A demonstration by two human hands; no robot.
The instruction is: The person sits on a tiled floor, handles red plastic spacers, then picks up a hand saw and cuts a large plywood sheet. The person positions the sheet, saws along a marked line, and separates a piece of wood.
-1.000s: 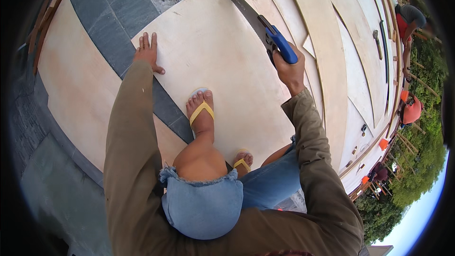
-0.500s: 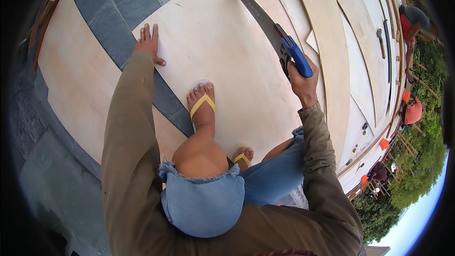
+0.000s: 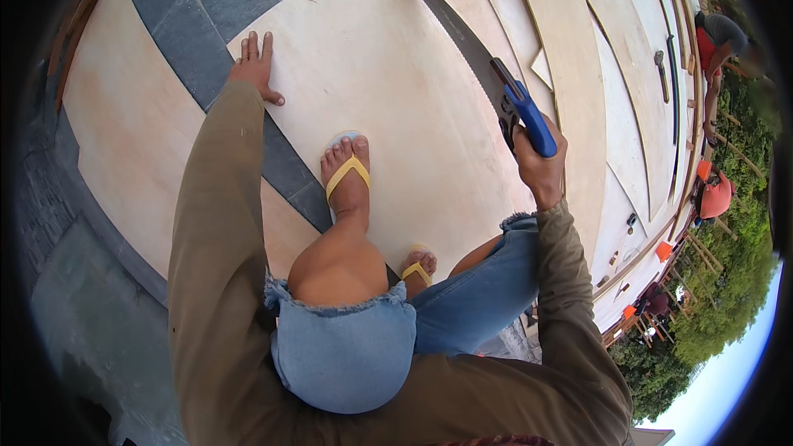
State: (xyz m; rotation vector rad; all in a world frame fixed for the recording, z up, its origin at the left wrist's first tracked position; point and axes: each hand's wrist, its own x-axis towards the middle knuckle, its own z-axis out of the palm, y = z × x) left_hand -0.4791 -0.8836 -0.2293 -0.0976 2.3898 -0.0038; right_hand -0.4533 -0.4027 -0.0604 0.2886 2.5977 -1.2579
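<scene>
My right hand (image 3: 541, 157) is closed round the blue handle of a handsaw (image 3: 467, 43). The saw's long grey blade runs away from me along the right edge of a pale plywood sheet (image 3: 396, 83), its toothed side against that edge. My left hand (image 3: 255, 68) lies flat on the sheet's left edge with the fingers spread, thumb toward the middle. My feet in yellow-strapped flip-flops stand on the same sheet, one foot (image 3: 348, 167) forward and the other nearer my body.
More plywood sheets (image 3: 570, 58) overlap on the right, with a hammer (image 3: 661, 74) on them. Dark grey tiles (image 3: 206, 0) show at left beside another plywood piece (image 3: 124, 107). Several people are at the far right; one in red and grey (image 3: 720, 37) bends over.
The saw and my right hand have moved back toward me and slightly right along the sheet's edge. My left hand stays flat on the plywood.
</scene>
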